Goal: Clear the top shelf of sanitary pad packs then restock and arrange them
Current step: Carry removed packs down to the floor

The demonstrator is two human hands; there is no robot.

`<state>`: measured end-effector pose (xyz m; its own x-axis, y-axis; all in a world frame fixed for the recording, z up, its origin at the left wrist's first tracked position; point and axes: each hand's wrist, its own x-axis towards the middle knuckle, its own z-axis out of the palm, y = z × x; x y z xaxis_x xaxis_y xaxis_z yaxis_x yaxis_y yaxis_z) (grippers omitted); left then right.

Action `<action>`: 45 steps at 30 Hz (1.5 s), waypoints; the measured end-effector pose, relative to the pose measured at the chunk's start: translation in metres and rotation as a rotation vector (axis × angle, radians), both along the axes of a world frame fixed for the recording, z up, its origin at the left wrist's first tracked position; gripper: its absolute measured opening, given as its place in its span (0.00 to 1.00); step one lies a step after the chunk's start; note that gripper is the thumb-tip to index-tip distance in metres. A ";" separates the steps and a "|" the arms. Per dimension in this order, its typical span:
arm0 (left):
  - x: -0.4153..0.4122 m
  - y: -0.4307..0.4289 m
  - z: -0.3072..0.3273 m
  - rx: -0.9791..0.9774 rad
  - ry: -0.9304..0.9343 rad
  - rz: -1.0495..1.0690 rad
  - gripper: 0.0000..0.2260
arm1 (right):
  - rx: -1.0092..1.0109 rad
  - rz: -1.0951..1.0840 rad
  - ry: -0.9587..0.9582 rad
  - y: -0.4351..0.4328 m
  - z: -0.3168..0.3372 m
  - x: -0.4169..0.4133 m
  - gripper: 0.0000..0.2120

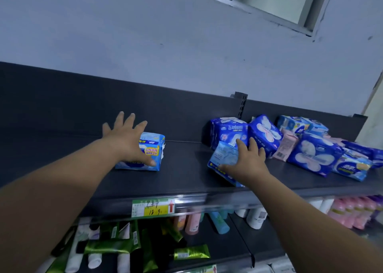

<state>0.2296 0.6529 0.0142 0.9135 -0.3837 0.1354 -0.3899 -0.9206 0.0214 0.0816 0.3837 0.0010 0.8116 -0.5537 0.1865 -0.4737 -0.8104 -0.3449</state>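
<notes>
On top shelf (182, 169), left part: lone pack (152, 148) lying flat under left hand (124, 140), fingers spread straight, no grasp. Mid-shelf: tilted pack (222, 158) gripped by right hand (247, 162), thumb across face. Right end: pack cluster (310, 150), jumbled, touching. Judged mid-restock; lining-up not yet done. Lower shelf (234, 250): tubes (190, 252), bottles (350, 212).

A shop: dark metal top shelf (182, 169), a price label (153, 207) on its front edge, toiletry bottles (348, 212) below.
</notes>
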 end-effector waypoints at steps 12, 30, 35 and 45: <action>0.037 -0.002 -0.033 -0.172 -0.003 -0.090 0.46 | -0.289 -0.009 0.110 -0.002 -0.022 0.031 0.41; -0.196 0.029 -0.019 -1.247 0.303 0.053 0.36 | 1.201 0.383 -0.594 0.097 -0.007 -0.122 0.22; -0.298 0.027 -0.050 -1.437 0.420 0.120 0.31 | 1.365 0.405 -0.319 0.094 -0.054 -0.196 0.30; -0.403 0.024 -0.123 -1.289 0.494 0.343 0.36 | 1.426 0.403 0.077 0.093 -0.131 -0.295 0.16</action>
